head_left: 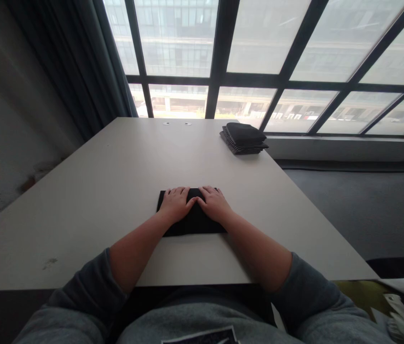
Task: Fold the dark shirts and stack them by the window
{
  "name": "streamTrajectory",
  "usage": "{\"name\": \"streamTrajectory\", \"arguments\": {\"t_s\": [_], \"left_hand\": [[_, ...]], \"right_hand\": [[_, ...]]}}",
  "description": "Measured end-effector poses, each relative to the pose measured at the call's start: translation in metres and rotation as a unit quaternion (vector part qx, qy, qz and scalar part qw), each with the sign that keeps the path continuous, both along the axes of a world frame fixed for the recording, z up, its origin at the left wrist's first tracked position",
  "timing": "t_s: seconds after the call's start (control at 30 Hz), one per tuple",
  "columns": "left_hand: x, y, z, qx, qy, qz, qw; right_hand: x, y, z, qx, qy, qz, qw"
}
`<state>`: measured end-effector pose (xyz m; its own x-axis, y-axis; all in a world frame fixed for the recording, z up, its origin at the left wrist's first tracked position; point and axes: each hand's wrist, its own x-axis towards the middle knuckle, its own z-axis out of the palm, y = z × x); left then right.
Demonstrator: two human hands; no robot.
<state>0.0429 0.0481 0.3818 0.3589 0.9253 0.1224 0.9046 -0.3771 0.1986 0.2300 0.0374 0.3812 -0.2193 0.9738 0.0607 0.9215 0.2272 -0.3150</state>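
Observation:
A flat black rectangle that looks like folded cloth (195, 222) lies on the white table in front of me. On its left half rests my left hand (176, 203), palm down with the fingers stretched toward the far edge. My right hand (214, 203) lies likewise on the right half. The two thumbs meet or nearly meet near the middle. Both hands press on top without gripping, and they hide much of the upper part of the black piece.
At the table's far right corner stands a stack of folded black pieces (243, 138). The white table (98, 191) has two small round fittings (176, 123) near its far edge. Windows are behind it, and a dark curtain (80, 62) hangs at left. A cluttered surface (395, 306) is at lower right.

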Motion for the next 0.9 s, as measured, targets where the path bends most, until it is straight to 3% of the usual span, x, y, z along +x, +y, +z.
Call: {"name": "streamTrajectory", "arguments": {"t_s": [0.63, 0.9], "left_hand": [[-0.005, 0.001, 0.002, -0.018, -0.001, -0.014, 1.0], [-0.011, 0.005, 0.003, -0.011, -0.007, -0.042, 0.999]], "right_hand": [[0.003, -0.001, 0.002, -0.011, 0.012, 0.009, 1.0], [0.008, 0.002, 0.001, -0.049, 0.03, 0.016, 0.998]]}}
